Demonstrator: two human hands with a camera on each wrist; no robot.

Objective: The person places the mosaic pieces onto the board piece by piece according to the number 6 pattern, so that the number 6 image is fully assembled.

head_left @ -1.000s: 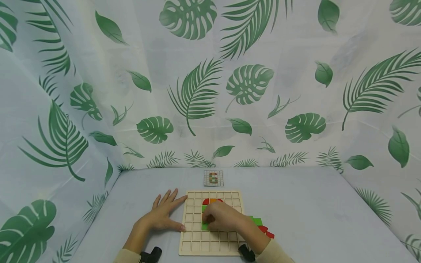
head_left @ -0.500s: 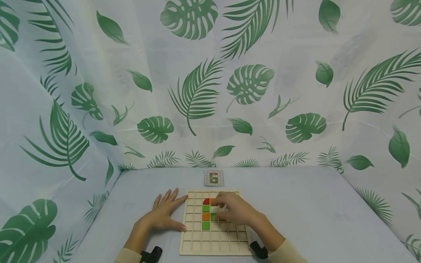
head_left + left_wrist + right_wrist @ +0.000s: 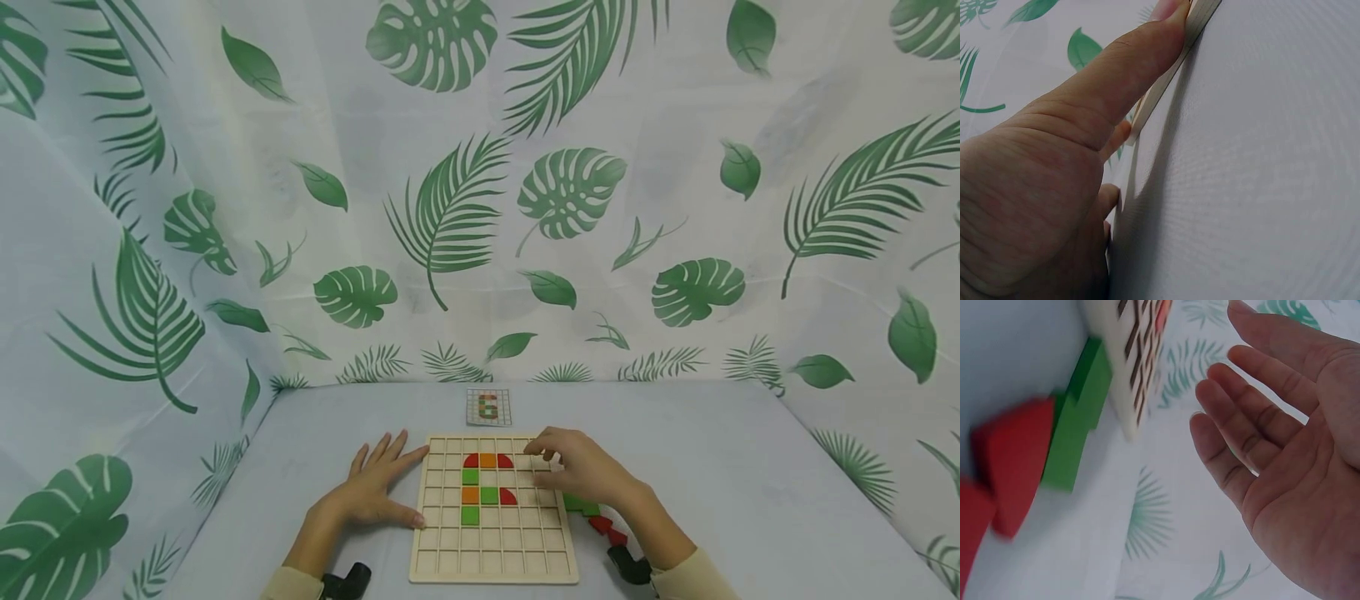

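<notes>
A wooden grid board (image 3: 525, 564) lies on the table. Set in its cells are red quarter-round pieces (image 3: 505, 461), orange squares (image 3: 470, 495) and green squares (image 3: 470, 516). My left hand (image 3: 369, 492) is spread along the board's left side, index fingertip at the far corner and thumb lower down the edge. In the left wrist view the thumb (image 3: 1129, 65) presses the board's side. Over the board's right part hovers my right hand (image 3: 588, 468), its fingers loosely bent. The right wrist view shows nothing held in that palm (image 3: 1310, 487).
Loose green blocks (image 3: 581, 505) and red pieces (image 3: 617, 537) lie right of the board, partly under the right forearm. Behind the board is a small card (image 3: 488, 407) printed with a coloured grid figure. A leaf-patterned cloth (image 3: 480, 333) surrounds the table's back and sides.
My right hand has lifted off the placed pieces and moved right, uncovering the red quarter-rounds at the top and in the middle row. My left hand has stayed put.
</notes>
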